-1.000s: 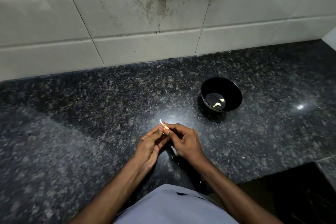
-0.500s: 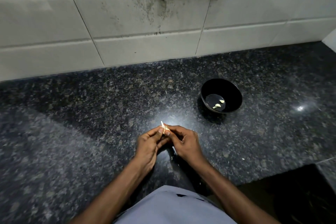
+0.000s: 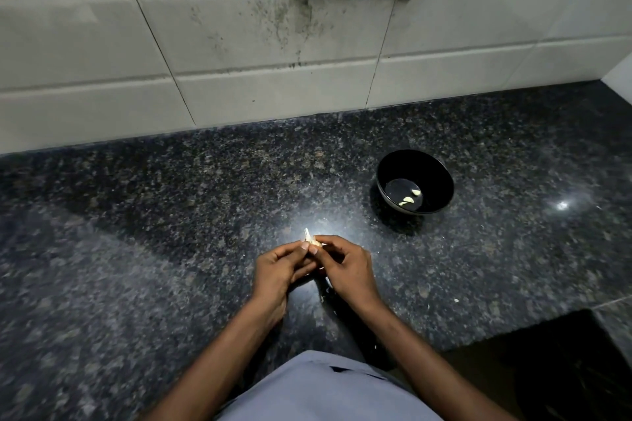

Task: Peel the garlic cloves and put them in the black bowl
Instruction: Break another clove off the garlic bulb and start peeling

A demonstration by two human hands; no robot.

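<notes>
**Clove half-peeled, and a slippery pinch over a dark surface**

Little has shifted since the earlier frames: both hands sit at the same spot near the front edge of the surface, and only the strip of papery skin has changed its angle, now standing up from the clove.

Fingers [image 3: 313, 251] of both hands are pressed together around the garlic clove [image 3: 312, 242], the left hand [image 3: 275, 272] bracing it while the right hand [image 3: 347, 270] works at the skin [image 3: 306, 233]. How much skin remains on the far side I cannot tell.

Risks from here, as I judge them: the clove is small and smooth once bared, so a hard pinch could squirt it out onto the speckled granite surface [image 3: 171, 249], where pale scraps [image 3: 456, 300] already lie near the front edge and would be easy to confuse with it. Torn skin may also cling and travel along.

Beyond the hands, toward the back right, the black bowl [image 3: 441, 178] holds a few peeled cloves [image 3: 410, 197]; it stands well apart from the hands, so a careless toss could miss its rim.
</notes>
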